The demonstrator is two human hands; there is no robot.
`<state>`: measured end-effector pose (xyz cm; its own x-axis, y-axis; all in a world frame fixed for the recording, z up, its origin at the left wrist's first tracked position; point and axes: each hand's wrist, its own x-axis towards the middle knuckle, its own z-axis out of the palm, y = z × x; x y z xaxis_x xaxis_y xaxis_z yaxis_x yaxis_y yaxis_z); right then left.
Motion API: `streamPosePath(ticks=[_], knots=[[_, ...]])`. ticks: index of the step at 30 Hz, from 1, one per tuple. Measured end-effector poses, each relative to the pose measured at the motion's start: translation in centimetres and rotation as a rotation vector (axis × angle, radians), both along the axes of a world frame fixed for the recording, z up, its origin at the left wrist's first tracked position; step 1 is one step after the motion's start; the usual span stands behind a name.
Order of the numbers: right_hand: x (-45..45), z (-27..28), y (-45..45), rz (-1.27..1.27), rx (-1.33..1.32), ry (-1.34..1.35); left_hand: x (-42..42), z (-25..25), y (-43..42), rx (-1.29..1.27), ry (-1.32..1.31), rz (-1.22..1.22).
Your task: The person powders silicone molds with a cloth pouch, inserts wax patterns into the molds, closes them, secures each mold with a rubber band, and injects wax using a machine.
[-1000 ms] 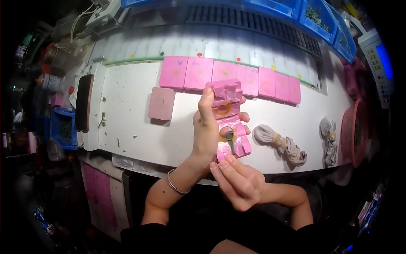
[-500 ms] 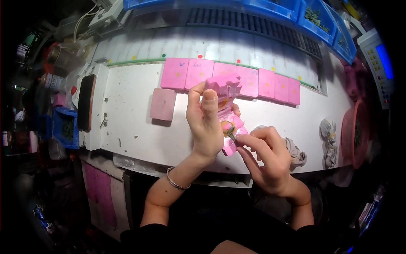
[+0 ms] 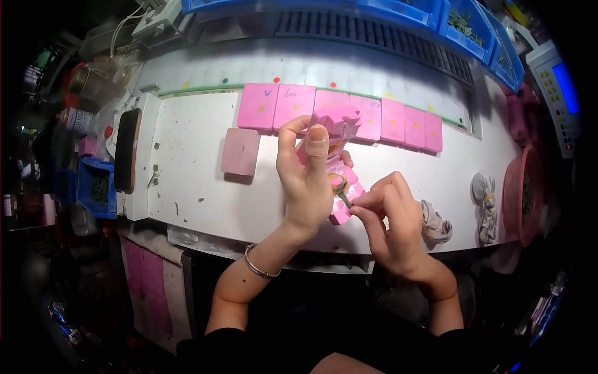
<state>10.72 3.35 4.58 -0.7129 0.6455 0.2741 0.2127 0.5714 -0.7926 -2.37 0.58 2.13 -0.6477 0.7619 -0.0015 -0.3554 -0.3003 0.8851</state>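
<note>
Green ringed piece (image 3: pixel 342 189) at lower half of opened pink mould (image 3: pixel 355 187), above bench (image 3: pixel 199 181); seated or lifted, can't tell. Left hand (image 3: pixel 305 184) wraps mould; right hand (image 3: pixel 397 227) pinches piece's stem (image 3: pixel 347 201). Likely risk: sideways tug snapping stem, or loose left grip tilting mould.

The white table (image 3: pixel 202 209) carries pink blocks (image 3: pixel 332 98) beyond and left of the left fingers (image 3: pixel 317 146), cloth bundles (image 3: pixel 484 215) right of the right fingers (image 3: pixel 390 193).

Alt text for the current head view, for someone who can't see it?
The left hand holds an open pink mould; the right hand pinches the end of a green piece at it. Beyond, pink blocks stand on a white table.
</note>
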Motion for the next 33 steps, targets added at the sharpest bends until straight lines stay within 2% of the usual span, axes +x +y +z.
streamPosePath(ticks=[6,8,11,15,18,21,23,24,26,30,33], knots=[[0.0,-0.7,0.1,-0.03,-0.117,0.073,0.1,-0.3,0.1,-0.031,0.007,-0.029],[0.1,-0.8,0.1,-0.047,-0.168,0.088,0.3,0.1,0.1,-0.141,0.143,0.029],[0.4,-1.3,0.1,-0.041,-0.176,0.12,0.4,0.0,0.1,-0.149,0.117,0.03],[0.5,-0.2,0.2,-0.024,-0.194,0.046,0.3,-0.1,0.2,-0.138,0.113,0.038],[0.5,-0.1,0.2,-0.043,-0.113,0.004,0.3,-0.3,0.0,-0.041,0.038,-0.003],[0.6,-0.5,0.2,-0.048,-0.056,-0.019,0.4,-0.5,-0.2,-0.067,0.113,0.007],[0.6,-0.9,0.1,-0.036,0.09,-0.011,0.5,-1.0,-0.2,-0.097,0.357,0.056],[0.5,-1.1,0.0,-0.036,0.091,-0.009,0.3,-1.3,-0.2,-0.095,0.358,0.057],[0.3,-1.3,-0.2,-0.049,0.367,-0.015,0.2,-2.0,-0.2,-0.073,0.391,0.1],[0.4,-1.2,-0.4,-0.043,0.372,-0.034,0.7,-0.9,-0.2,0.008,0.356,0.098],[0.6,-0.8,-0.3,-0.046,0.276,-0.058,0.9,-0.2,0.0,0.121,0.478,0.148]])
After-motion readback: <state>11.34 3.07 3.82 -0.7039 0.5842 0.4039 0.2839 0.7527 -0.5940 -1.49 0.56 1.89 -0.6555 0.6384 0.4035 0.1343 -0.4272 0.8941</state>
